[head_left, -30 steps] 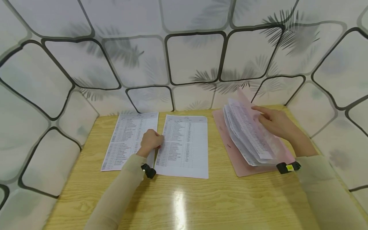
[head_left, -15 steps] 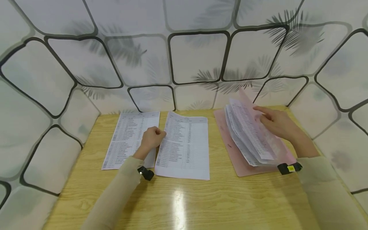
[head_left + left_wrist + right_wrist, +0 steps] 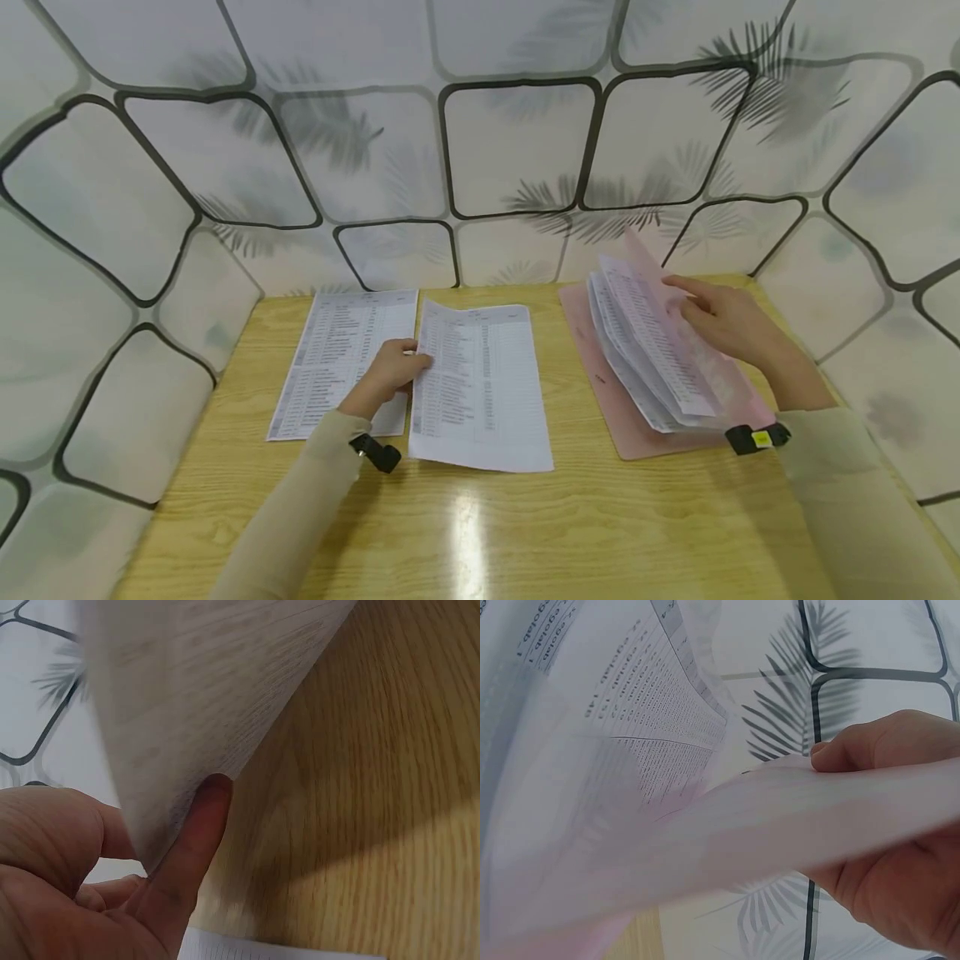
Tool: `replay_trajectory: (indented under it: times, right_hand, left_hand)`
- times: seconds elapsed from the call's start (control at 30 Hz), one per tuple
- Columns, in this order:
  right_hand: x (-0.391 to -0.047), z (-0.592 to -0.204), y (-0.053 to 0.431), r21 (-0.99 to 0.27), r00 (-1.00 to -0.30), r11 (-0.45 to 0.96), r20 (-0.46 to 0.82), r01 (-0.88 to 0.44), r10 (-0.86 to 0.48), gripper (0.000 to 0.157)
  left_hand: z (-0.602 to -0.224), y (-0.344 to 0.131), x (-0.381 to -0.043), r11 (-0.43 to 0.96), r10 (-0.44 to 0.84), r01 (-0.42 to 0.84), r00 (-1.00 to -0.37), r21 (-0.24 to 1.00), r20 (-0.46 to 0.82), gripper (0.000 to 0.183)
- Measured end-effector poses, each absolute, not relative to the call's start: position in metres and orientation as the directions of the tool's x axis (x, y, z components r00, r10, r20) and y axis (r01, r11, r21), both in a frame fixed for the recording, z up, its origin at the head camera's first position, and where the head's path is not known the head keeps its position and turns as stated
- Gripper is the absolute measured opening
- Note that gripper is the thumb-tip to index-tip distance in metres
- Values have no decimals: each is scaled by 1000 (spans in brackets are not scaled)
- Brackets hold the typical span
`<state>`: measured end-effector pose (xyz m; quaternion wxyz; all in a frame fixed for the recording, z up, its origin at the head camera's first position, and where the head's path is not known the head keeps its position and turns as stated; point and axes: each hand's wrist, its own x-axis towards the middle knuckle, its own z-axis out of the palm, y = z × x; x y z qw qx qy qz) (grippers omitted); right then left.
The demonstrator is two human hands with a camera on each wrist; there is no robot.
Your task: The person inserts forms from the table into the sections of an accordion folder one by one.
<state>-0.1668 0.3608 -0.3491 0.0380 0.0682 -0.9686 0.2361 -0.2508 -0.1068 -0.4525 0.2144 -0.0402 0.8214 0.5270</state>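
Note:
My left hand (image 3: pixel 386 375) pinches the left edge of a printed sheet (image 3: pixel 480 392), whose held side is raised off the table. In the left wrist view the thumb lies along one face of the lifted sheet (image 3: pixel 195 690). A second printed sheet (image 3: pixel 337 350) lies flat to the left, partly under the left hand and wrist. At the right, my right hand (image 3: pixel 731 329) holds up the see-through pink cover of a folder (image 3: pixel 581 342), pinched at its edge in the right wrist view. Several printed papers (image 3: pixel 637 333) stand fanned inside the folder.
The wood-grain table (image 3: pixel 457 533) reaches back to a patterned wall covering (image 3: pixel 517 150), which also encloses the left and right sides. A bright light reflection shows on the table front. Black cameras are strapped on both wrists.
The left hand has taken hold of the middle sheet's left edge and raised it. The sheet has tilted and turned slightly. The right hand and folder have stayed nearly still.

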Motion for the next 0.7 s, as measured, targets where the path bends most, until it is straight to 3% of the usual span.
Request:
replay_trajectory:
  times: [0.47, 0.7]
  right_hand:
    - [-167, -346, 362, -446, -989, 885, 115, -137, -96, 46]
    - [-168, -345, 364, -442, -991, 889, 108, -122, -82, 46]
  left_hand:
    - [-454, -93, -245, 178, 289, -319, -887, 931, -359, 42]
    - [-452, -76, -241, 137, 342, -290, -883, 947, -320, 41]
